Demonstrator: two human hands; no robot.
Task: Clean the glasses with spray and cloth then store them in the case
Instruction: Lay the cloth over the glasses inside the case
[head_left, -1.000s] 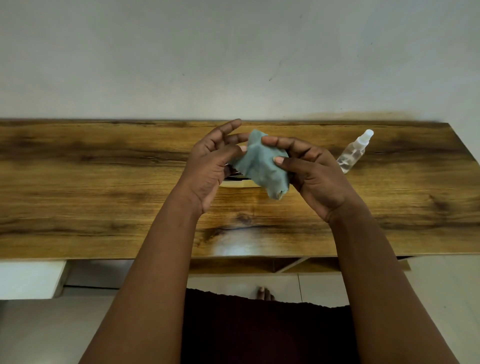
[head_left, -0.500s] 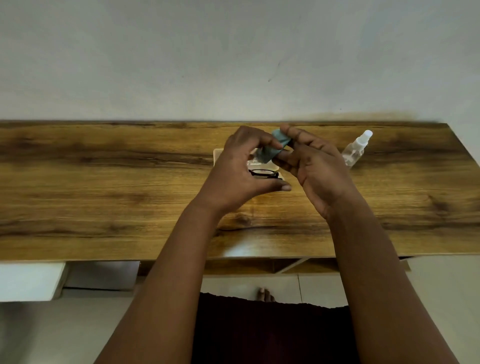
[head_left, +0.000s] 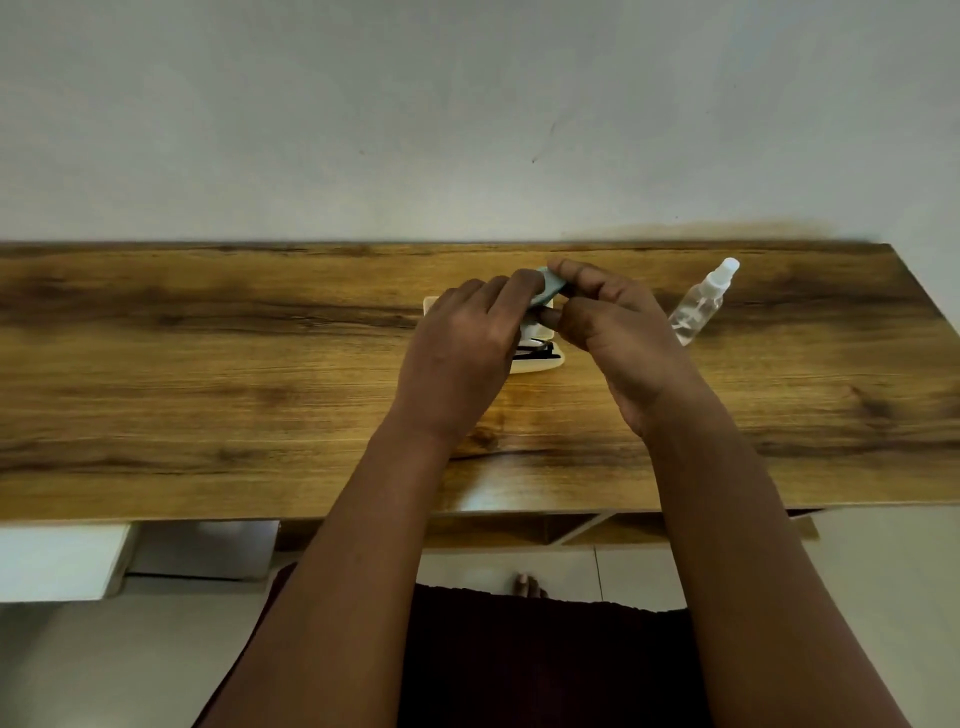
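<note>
A pale blue-green cloth (head_left: 549, 290), folded small, is pinched between my left hand (head_left: 467, 348) and my right hand (head_left: 613, 332) above the middle of the wooden desk (head_left: 208, 374). Under my hands lies an open cream case (head_left: 535, 366) with black-framed glasses (head_left: 535, 351) inside it; my hands cover most of both. A clear spray bottle (head_left: 701, 304) with a white cap lies tilted on the desk to the right of my right hand.
The desk stands against a pale wall (head_left: 467, 130). A white block (head_left: 57, 561) sits below the desk edge at the left. My dark garment (head_left: 545, 660) and a foot (head_left: 527, 587) show below the desk.
The cloth went from loosely spread between my hands to a small folded pad. Both hands moved forward and down over the open case, and the glasses in it came into view.
</note>
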